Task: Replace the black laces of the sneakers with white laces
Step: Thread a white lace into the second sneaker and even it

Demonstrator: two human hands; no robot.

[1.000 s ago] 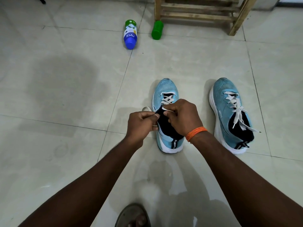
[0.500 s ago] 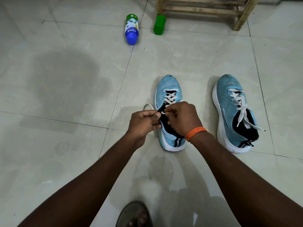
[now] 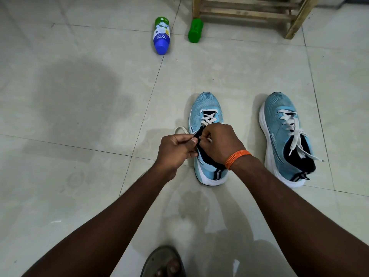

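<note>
Two light blue sneakers stand on the tiled floor. The left sneaker [image 3: 206, 108] carries a white lace [image 3: 208, 118] crossed through its lower eyelets, and a loop of that lace [image 3: 180, 129] lies on the floor to its left. My left hand [image 3: 175, 149] pinches the lace at the shoe's left upper edge. My right hand [image 3: 220, 143], with an orange band at the wrist, pinches the lace end over the dark tongue. The right sneaker [image 3: 279, 124] has a white lace [image 3: 293, 130] through all its eyelets, with loose ends trailing over its collar.
A blue and white bottle [image 3: 161, 36] lies on the floor at the back. A green bottle [image 3: 195, 31] lies beside the leg of a wooden rack [image 3: 253, 11]. My foot in a sandal [image 3: 163, 262] shows at the bottom edge.
The view has shifted slightly. My hands have stayed at the left sneaker's upper eyelets, with small finger movements on the lace.
</note>
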